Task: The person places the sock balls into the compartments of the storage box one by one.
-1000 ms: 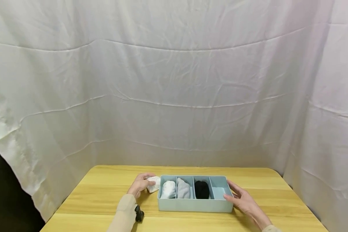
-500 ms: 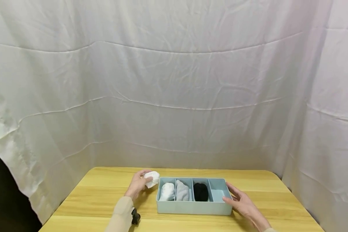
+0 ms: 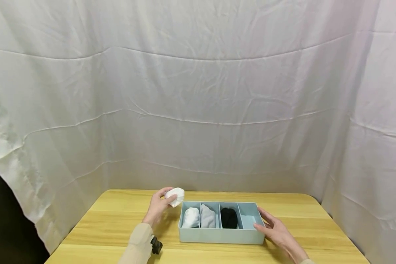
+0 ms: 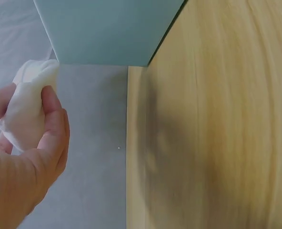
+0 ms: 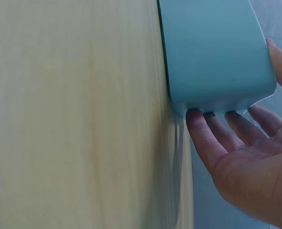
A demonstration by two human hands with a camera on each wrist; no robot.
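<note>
From the head view, the left hand (image 3: 158, 208) grips a rolled white sock (image 3: 175, 192), lifted off the wooden counter (image 3: 112, 223) just beyond the left end of a pale blue divided tray (image 3: 217, 236). The tray has four compartments: a white sock bundle (image 3: 191, 217) in the leftmost, a grey sock bundle (image 3: 208, 217) next, a black sock bundle (image 3: 229, 217) in the third, and the rightmost shows only its blue floor. The right hand (image 3: 277, 233) lies flat with straight fingers against the tray's right end.

In the left wrist view, the left hand (image 4: 26, 157) has thumb and fingers curled round the white sock (image 4: 26, 109), close to the tray's end wall (image 4: 107, 28).

In the right wrist view, the right hand (image 5: 246, 157) is spread, its fingertips (image 5: 194, 117) touching the tray's rounded end (image 5: 212, 52), which sits on the counter (image 5: 74, 114).
</note>
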